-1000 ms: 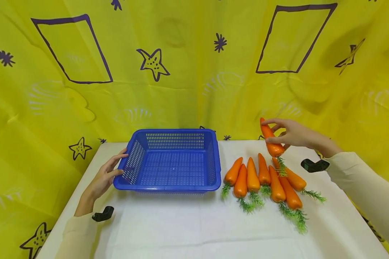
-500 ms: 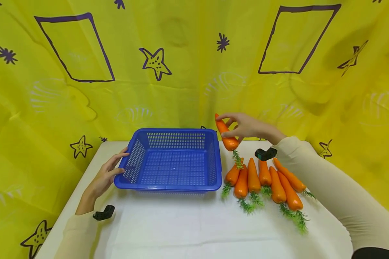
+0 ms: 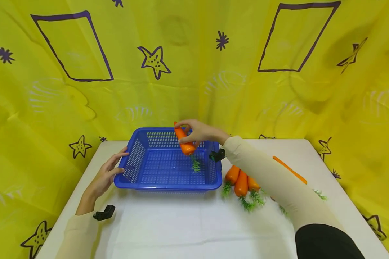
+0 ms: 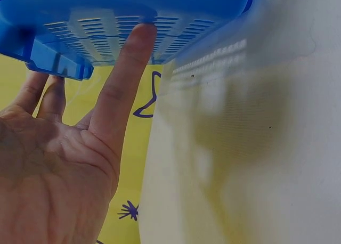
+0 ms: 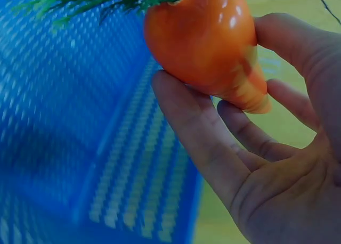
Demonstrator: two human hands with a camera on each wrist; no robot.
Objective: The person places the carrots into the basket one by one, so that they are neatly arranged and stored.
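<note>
My right hand (image 3: 197, 131) pinches an orange carrot (image 3: 183, 141) with green feathery leaves above the right part of a blue plastic basket (image 3: 168, 187). The carrot's narrow tip points up and its leaves (image 5: 90, 1) hang at the thick end. In the right wrist view, thumb and fingers are on either side of the carrot (image 5: 197, 41). My left hand (image 3: 103, 176) grips the basket's left rim, with fingertips over the edge. From the left wrist view, one long finger (image 4: 125, 79) of that hand reaches up against the basket's slotted wall (image 4: 176, 28).
Right of the basket, several more carrots (image 3: 241, 184) lie on the white tabletop (image 3: 168, 226), partly hidden by my right sleeve (image 3: 272, 180). A yellow curtain (image 3: 194, 97) with purple drawings hangs right behind the table.
My right hand has carried the carrot leftward, from above the other carrots to over the basket. The left hand and the basket have stayed in place.
</note>
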